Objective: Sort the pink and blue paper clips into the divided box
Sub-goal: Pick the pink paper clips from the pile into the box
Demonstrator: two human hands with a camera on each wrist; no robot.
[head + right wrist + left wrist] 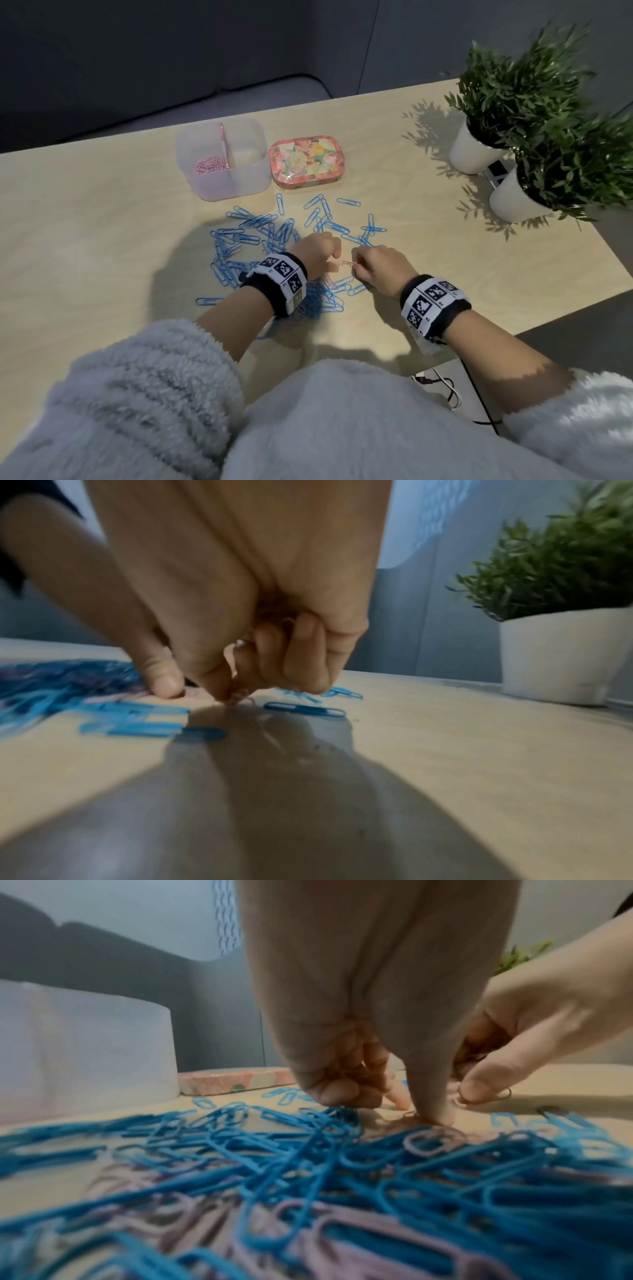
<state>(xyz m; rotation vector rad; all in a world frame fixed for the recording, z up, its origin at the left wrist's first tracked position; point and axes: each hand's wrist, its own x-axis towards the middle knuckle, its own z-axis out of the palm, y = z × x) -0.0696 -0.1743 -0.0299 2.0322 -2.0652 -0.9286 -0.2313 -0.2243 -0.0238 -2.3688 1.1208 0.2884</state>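
Observation:
Blue paper clips lie scattered across the table, with some pink ones mixed into the pile under my left wrist. The translucent divided box stands at the back; its left compartment holds pink clips. My left hand is curled, thumb and forefinger tips down on the table, pinching at a pink clip. My right hand is right beside it, pinching a pink clip just above the table. More pink clips are bunched in its curled fingers.
A floral tin lid lies right of the box. Two potted plants in white pots stand at the far right. The table's right edge runs close behind my right wrist; cables hang below it.

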